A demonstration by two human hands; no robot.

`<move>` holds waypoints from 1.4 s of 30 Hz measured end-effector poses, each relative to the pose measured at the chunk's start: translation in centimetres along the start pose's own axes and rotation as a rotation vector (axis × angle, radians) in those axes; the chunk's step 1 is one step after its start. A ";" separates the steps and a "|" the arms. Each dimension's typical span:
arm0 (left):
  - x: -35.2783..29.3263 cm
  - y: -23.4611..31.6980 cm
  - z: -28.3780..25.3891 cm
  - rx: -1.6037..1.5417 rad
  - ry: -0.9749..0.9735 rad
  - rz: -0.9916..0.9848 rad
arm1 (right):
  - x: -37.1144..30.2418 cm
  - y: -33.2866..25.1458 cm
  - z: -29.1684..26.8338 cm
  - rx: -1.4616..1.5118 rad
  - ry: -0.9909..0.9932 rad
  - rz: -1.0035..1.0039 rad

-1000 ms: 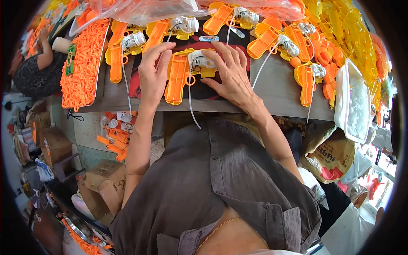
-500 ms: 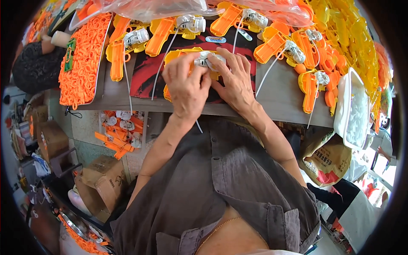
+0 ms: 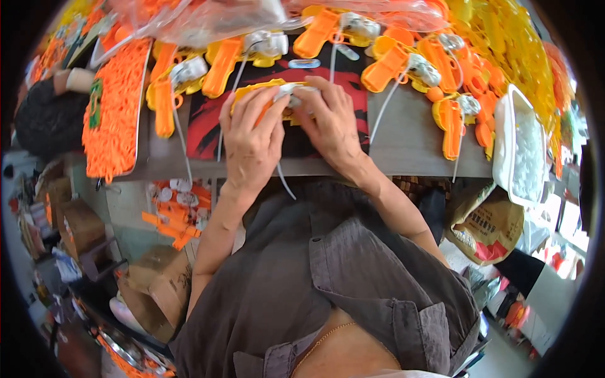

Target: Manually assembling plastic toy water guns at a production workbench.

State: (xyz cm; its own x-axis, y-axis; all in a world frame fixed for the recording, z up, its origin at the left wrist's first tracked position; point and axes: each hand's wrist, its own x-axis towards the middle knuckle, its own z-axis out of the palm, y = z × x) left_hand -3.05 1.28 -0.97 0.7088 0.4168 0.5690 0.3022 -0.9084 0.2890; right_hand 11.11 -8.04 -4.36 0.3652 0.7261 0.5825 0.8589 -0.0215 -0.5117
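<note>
Over a black-and-red mat, both hands work on a half-assembled toy gun with a yellow shell, an orange handle part and a white mechanism. My left hand wraps its fingers over the left end, hiding most of the orange part. On the right, my right hand presses its thumb and fingertips around the white mechanism. A thin white tube trails below my left hand past the table edge. What lies directly beneath the fingertips is hidden.
Several similar toy guns with white tubes line the table's back and right. An orange heap of small ring-like parts fills a tray at left. A white bin with clear pieces stands right, beside yellow shells. Clear plastic bags lie behind.
The whole view has shifted slightly. My left hand has moved from the white mechanism to wrap the toy gun's left end; my right hand remains at the mechanism.
</note>
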 end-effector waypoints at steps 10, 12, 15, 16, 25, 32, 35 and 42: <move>1.9 -1.0 2.1 -0.107 -0.064 0.091 | 0.7 1.1 0.7 0.015 0.126 -0.010; 2.3 -0.8 2.5 -0.148 -0.083 0.111 | 0.6 2.3 1.1 0.019 0.162 -0.042; 1.1 -1.8 1.2 -0.097 -0.119 0.071 | 0.1 1.5 2.0 0.102 0.109 -0.044; 0.5 -2.3 0.8 -0.055 -0.132 0.085 | 0.1 0.8 1.3 0.156 0.043 0.004; 0.3 0.4 -1.1 0.082 -0.107 0.175 | -2.0 4.1 -5.2 -0.250 0.233 0.458; -0.8 -0.4 -1.6 -0.244 -0.197 0.000 | 1.4 4.4 -2.4 0.034 0.144 0.334; -1.4 0.7 -3.1 -0.222 -0.190 0.045 | 1.5 5.3 -2.9 0.232 0.120 0.193; -0.4 7.8 -0.7 -0.428 -0.404 0.155 | -3.3 6.0 -11.6 -0.257 0.523 0.112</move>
State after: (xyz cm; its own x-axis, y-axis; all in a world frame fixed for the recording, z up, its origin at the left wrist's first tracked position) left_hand -1.44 -5.99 1.58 0.9351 0.1588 0.3167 -0.0482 -0.8286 0.5577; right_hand 19.23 -18.50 -2.07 0.5312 0.2757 0.8011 0.8404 -0.2918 -0.4568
